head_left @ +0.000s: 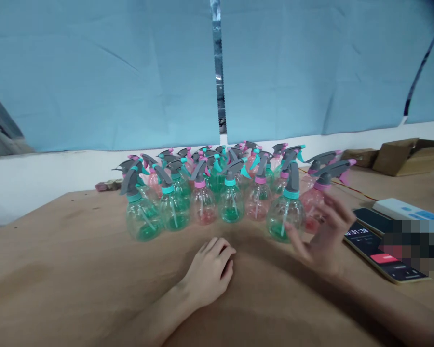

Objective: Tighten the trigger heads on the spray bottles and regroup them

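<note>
Clear round spray bottles with grey trigger heads stand upright in a cluster, some with green bases and teal collars, others pink. My right hand [323,236] is raised at the right end of the front row, thumb and fingers apart, holding nothing. It is nearest to a green spray bottle [280,214] and a pink spray bottle [311,205], partly covering the pink one; whether it touches either I cannot tell. My left hand [211,270] rests on the wooden table in front of the middle bottles, fingers loosely curled in, with nothing visible in it.
A phone [376,248] showing a timer lies right of my right hand, near a white box [401,209]. Behind them sits an open cardboard box [401,159]. A small bundle [108,185] lies at the table's back left. Blue sheeting [130,72] covers the wall behind.
</note>
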A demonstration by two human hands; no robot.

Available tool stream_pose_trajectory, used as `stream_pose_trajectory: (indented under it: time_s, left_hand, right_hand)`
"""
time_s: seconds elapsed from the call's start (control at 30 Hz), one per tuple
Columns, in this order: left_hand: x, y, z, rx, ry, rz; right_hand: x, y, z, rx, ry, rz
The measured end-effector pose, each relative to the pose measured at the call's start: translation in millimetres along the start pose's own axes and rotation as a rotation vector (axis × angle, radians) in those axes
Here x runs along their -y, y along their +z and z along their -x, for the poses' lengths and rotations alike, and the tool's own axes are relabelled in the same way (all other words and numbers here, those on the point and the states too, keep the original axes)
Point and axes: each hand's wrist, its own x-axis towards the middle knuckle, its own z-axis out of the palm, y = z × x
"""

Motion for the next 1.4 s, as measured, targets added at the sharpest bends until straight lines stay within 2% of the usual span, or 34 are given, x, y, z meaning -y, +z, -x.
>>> stream_pose_trajectory:
  time_s: [0.07, 0.13, 0.23, 0.33, 0.43, 0.53, 0.67, 0.77, 1.03, 1.3, 1.4]
  left_hand:
    - [-0.2, 0.5, -0.1, -0.018, -0.008, 0.008]
    - [-0.3, 0.7, 0.0, -0.037, -0.027, 0.021]
    - [-0.6, 0.0, 0.2, -0.053, -0.061, 0.046]
    - [-2.0, -1.3, 0.4, -0.102, -0.065, 0.088]
    - [-3.9, -2.0, 0.6, -0.193, -0.046, 0.138]
    - [-4.0, -1.2, 1.1, -0.257, -0.028, 0.214]
    - [-0.1, 2.2, 0.7, -0.275, -0.048, 0.350]
    - [3.0, 4.2, -1.9, -0.286, -0.100, 0.468]
    - [4.7, 1.9, -10.3, -0.163, -0.338, 0.789]
    - [19.3, 7.9, -11.4, -0.149, -0.334, 1.194]
    - [19.8, 9.8, -13.2, -0.147, -0.266, 1.342]
  right_hand:
    - [-10.2, 2.1, -5.3, -0.014, 0.137, -0.010]
    - [-20.0, 8.1, -5.0, 0.080, 0.286, -0.110]
    - [-28.7, 17.9, 4.6, 0.195, 0.426, -0.236]
    - [-25.2, 21.9, 18.0, 0.250, 0.437, -0.220]
    - [-11.0, 20.8, 29.5, 0.351, 0.398, -0.248]
    - [4.8, 18.3, 36.1, 0.530, 0.333, -0.261]
    - [14.1, 16.7, 36.5, 0.789, 0.280, -0.398]
    - [13.3, 17.7, 34.8, 0.893, 0.286, -0.488]
    - [12.4, 18.6, 32.3, 0.907, 0.333, -0.538]
    - [7.4, 14.9, 28.1, 0.948, 0.256, -0.400]
    - [7.8, 14.8, 27.5, 0.935, 0.200, -0.344]
